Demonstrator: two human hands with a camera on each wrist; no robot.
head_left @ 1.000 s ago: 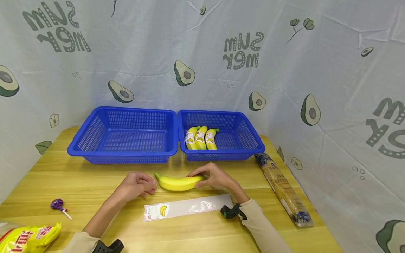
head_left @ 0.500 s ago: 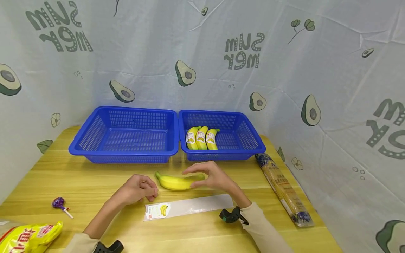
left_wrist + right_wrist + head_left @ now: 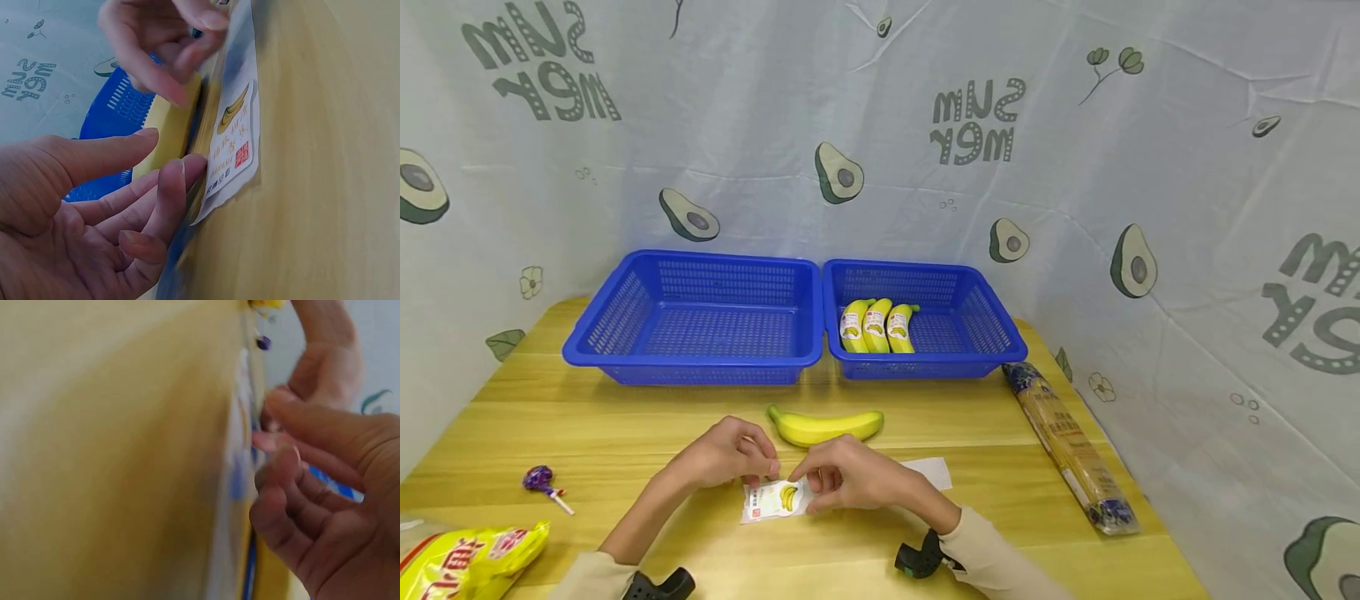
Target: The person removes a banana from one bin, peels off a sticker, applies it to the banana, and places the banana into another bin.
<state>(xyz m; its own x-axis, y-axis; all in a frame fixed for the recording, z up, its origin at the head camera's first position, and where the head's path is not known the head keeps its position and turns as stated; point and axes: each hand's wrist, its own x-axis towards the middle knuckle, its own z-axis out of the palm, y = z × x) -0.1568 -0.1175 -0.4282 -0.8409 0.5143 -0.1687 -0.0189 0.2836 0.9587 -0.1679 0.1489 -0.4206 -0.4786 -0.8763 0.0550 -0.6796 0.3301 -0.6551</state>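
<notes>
A banana sticker point(image 3: 784, 497) on a long pale backing strip point(image 3: 928, 472) lies flat on the table in the head view. My left hand point(image 3: 730, 454) is at the sticker's upper left edge; in the left wrist view its thumb stands apart from the loosely bent fingers point(image 3: 175, 181). Over the strip, just right of the sticker, is my right hand point(image 3: 857, 475), fingers bent loosely with a gap to the thumb point(image 3: 312, 422). It hides the middle of the strip. Beyond both hands a yellow banana point(image 3: 827, 427) lies on its side without a label.
Two blue baskets stand at the back: a larger left one point(image 3: 692, 364) and a right one point(image 3: 970, 367) holding three labelled bananas point(image 3: 876, 327). A lollipop point(image 3: 539, 479) and a yellow snack bag point(image 3: 475, 558) lie left. A long packet point(image 3: 1071, 450) lies along the right edge.
My right hand has let go of the banana and moved down and left to the sticker. The banana stays on the table. My left hand has shifted slightly toward the sticker.
</notes>
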